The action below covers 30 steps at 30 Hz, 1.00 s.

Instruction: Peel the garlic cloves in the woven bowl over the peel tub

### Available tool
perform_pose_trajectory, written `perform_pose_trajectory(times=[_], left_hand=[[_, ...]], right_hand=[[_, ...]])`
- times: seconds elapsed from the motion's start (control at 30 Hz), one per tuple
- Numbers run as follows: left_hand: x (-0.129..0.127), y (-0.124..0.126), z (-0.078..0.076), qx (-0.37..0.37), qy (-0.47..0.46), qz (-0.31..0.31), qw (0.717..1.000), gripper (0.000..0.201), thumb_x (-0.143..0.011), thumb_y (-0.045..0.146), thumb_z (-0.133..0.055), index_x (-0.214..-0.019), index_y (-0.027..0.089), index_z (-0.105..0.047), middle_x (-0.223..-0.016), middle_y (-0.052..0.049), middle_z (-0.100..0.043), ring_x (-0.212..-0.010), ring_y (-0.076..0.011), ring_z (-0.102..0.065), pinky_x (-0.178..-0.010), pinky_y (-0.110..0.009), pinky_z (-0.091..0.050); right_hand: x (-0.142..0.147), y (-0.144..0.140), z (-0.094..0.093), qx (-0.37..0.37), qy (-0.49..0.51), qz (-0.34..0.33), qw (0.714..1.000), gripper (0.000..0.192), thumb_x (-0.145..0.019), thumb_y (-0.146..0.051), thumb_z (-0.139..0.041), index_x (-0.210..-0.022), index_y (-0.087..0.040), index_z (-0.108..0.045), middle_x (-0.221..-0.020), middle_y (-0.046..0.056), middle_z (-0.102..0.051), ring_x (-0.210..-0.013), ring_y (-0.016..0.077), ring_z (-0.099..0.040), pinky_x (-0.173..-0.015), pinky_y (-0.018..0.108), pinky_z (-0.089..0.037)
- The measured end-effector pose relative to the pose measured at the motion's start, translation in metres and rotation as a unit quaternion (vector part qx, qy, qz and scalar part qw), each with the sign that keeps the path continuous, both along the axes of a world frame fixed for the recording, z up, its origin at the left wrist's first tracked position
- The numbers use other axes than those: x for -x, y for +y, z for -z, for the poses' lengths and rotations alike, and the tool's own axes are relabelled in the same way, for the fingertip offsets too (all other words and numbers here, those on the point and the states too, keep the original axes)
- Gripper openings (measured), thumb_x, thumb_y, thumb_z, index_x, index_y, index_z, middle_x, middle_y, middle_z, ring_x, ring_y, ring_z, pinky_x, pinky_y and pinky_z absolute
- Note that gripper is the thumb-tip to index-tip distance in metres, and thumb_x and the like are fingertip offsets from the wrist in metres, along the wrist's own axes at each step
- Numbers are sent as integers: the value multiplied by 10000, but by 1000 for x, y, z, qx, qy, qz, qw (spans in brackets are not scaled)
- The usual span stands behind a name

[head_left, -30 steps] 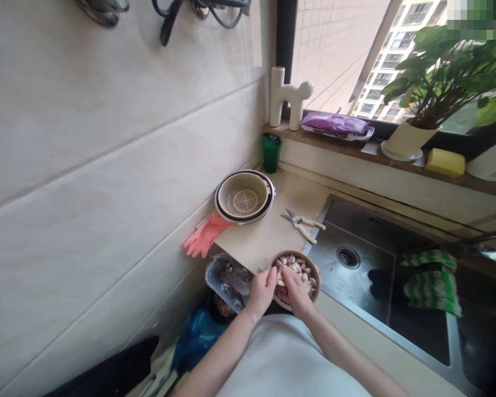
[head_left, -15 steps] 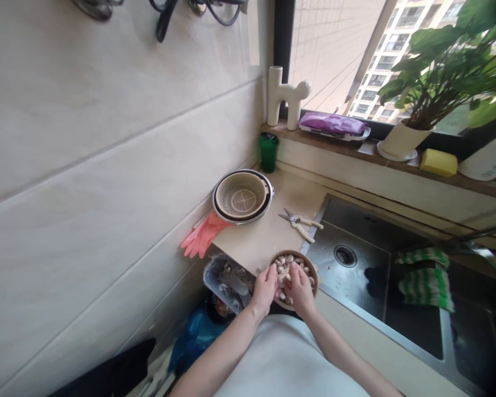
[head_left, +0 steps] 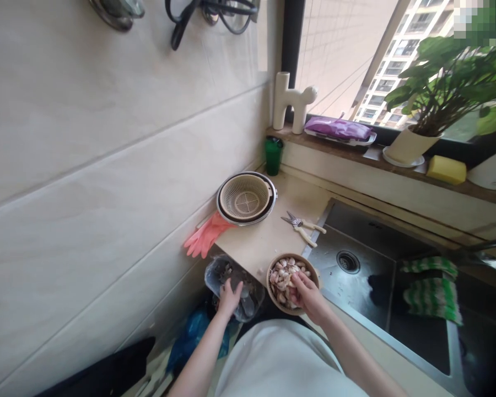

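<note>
Garlic cloves (head_left: 284, 270) fill a beige bowl (head_left: 270, 286) at the counter's front edge. My right hand (head_left: 310, 298) is over the right side of this bowl, thumb and fingers pinched on what looks like a garlic clove; the fingertips partly cover it. To the left, my left hand (head_left: 230, 298) hangs above a waste bin with a clear liner (head_left: 250, 311), fingers apart and nothing visible in them. Scraps that look like garlic skins lie in the bin.
Beige-handled scissors (head_left: 303, 227) lie beside the steel sink (head_left: 328, 267). A beige colander (head_left: 244, 197) sits in a larger bowl near pink rubber gloves (head_left: 206, 236). A green-striped cloth (head_left: 432, 295) hangs over the sink divider. Behind stands a green cup (head_left: 274, 157).
My left hand has left the bowl and moved left over the bin, its fingers spreading. My right hand stays at the bowl. The view has shifted slightly.
</note>
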<state>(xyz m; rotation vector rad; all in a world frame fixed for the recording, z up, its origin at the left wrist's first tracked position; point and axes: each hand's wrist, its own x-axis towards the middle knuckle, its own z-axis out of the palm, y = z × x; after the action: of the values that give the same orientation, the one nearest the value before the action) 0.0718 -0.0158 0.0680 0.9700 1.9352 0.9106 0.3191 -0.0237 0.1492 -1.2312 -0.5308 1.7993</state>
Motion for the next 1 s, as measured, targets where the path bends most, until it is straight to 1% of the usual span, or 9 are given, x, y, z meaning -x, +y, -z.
perform_pose_trajectory(times=[0.07,0.17,0.27,0.33,0.47,0.6,0.77,0.9,1.0], left_hand=[[-9,1,-15,-47,24,25,998,430,-643,454,-687,-952,173,-583,-1120,-172,-581,-1182,-346,-492,-975,-486,-390],[-42,2,-56,-118,-36,149,981,325,-768,433,-600,-992,200,-628,-1025,-118,-649,-981,-260,-618,-880,-392,-476],[-81,5,-92,-72,-189,264,943,313,-782,426,-613,-981,189,-658,-924,-88,-702,-837,-213,-654,-780,-326,-509],[-99,8,-105,-31,-259,263,929,328,-760,428,-645,-957,167,-666,-885,-83,-716,-788,-198,-658,-727,-302,-513],[-108,11,-109,22,-322,243,915,364,-709,406,-712,-956,142,-672,-867,-75,-720,-763,-176,-651,-691,-272,-508],[-105,14,-111,36,-331,258,907,378,-672,382,-750,-955,138,-693,-865,-59,-714,-759,-151,-635,-696,-249,-505],[-108,15,-111,30,-350,262,899,326,-681,380,-745,-903,146,-707,-821,-34,-707,-719,-135,-624,-696,-247,-515],[-111,15,-106,0,-337,220,915,383,-698,451,-712,-933,149,-712,-915,-64,-716,-788,-176,-638,-706,-283,-531],[-112,14,-102,-9,-360,184,915,400,-681,458,-725,-949,161,-705,-944,-60,-712,-806,-172,-633,-712,-279,-524]], right_hand=[[-2,2,-1,-44,-30,-38,998,444,-694,-594,-661,-749,-214,-438,-560,-86,-385,-474,66,-327,-454,194,-232],[-4,4,-7,-143,-144,-96,974,374,-770,-568,-577,-773,-212,-463,-573,-76,-380,-492,85,-329,-466,215,-249],[-5,6,-15,-257,-289,-126,913,253,-820,-455,-540,-839,-203,-515,-689,-22,-492,-606,128,-438,-553,249,-343],[-4,7,-18,-294,-347,-122,882,194,-831,-392,-516,-859,-200,-514,-741,-1,-523,-656,145,-469,-595,261,-368],[-7,8,-14,-282,-387,-129,868,181,-792,-362,-550,-792,-208,-456,-644,-35,-453,-582,133,-417,-541,250,-330],[-13,7,-9,-319,-367,-166,858,169,-841,-352,-495,-770,-200,-479,-656,-32,-441,-615,132,-415,-562,248,-323],[-18,8,-9,-322,-337,-175,867,188,-863,-353,-471,-753,-200,-459,-679,-28,-437,-644,133,-422,-584,251,-337],[-18,9,-8,-343,-319,-171,867,213,-884,-363,-428,-746,-202,-451,-699,-21,-457,-669,138,-431,-627,264,-359],[-18,11,-6,-317,-318,-139,883,243,-883,-410,-426,-764,-204,-477,-703,-12,-497,-678,149,-464,-637,269,-378]])
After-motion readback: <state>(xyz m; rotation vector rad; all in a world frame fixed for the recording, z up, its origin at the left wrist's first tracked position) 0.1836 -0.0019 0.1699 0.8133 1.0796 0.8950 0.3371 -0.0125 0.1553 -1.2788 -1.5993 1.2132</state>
